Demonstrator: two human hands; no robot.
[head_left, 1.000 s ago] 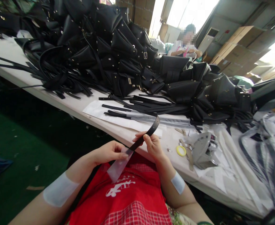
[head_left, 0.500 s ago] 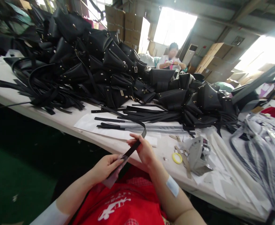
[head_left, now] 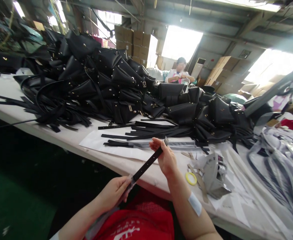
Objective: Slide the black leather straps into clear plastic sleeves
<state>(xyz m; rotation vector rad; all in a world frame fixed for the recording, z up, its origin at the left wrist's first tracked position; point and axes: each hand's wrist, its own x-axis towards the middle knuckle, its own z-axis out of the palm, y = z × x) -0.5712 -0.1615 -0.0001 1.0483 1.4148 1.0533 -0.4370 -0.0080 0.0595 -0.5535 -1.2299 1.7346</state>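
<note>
A black strap with small holes (head_left: 147,164) stretches at a slant between my two hands, over the table's front edge. My left hand (head_left: 115,191) is closed around its lower part, where a clear plastic sleeve (head_left: 130,182) wraps the strap. Near the strap's upper end, my right hand (head_left: 166,159) pinches it between thumb and fingers. More black straps (head_left: 146,128) lie on the table just beyond, some of them partly in clear plastic, on a white sheet (head_left: 93,140).
Black bags (head_left: 126,76) are heaped along the back of the table (head_left: 48,133). To the right are a yellow tape ring (head_left: 190,178), a grey tape dispenser (head_left: 215,176) and plastic-wrapped straps (head_left: 273,166). A co-worker (head_left: 179,73) is behind the bags.
My right hand has moved up and right along the strap to its upper end. More of the strap now lies inside the sleeve, and its far length no longer trails over the table.
</note>
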